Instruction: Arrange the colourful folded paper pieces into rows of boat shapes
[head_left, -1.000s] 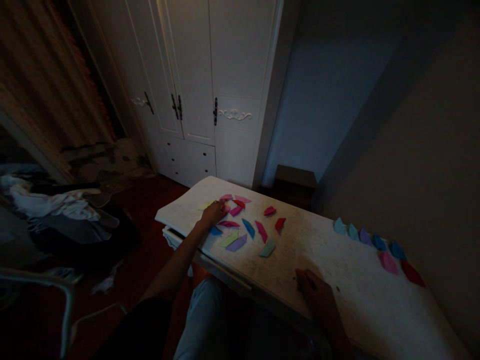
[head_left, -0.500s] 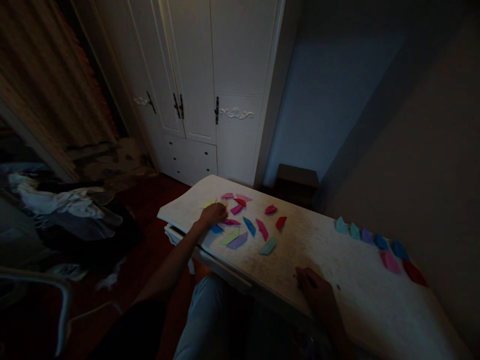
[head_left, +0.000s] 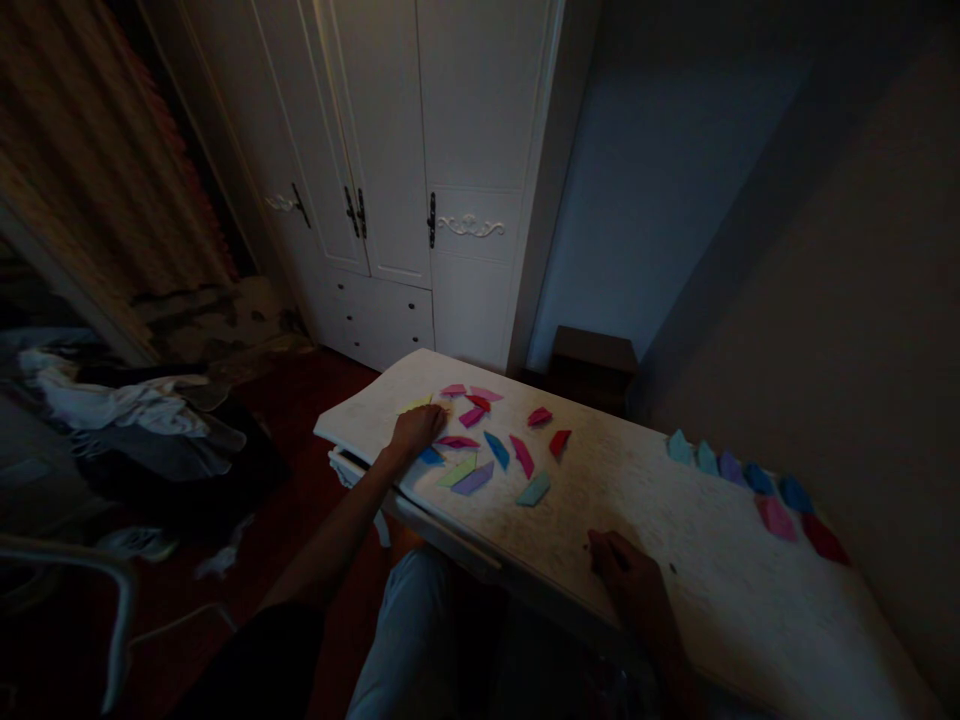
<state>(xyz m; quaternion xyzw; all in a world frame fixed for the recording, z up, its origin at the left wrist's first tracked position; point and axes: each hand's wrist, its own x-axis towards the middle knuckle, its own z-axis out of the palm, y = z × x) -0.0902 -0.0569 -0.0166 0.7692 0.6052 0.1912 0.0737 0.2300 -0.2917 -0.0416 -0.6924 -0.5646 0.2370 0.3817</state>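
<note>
Our left hand (head_left: 417, 430), in the head view, had drawn slightly leftward, and the pink piece beside its fingers half a second earlier no longer showed clearly; we judged it gathered in or covered, but could not tell the grip. Our right hand (head_left: 628, 575) rested curled, contents unclear. Folded papers (head_left: 522, 456) lay scattered on the tabletop (head_left: 600, 490), near the left.
</note>
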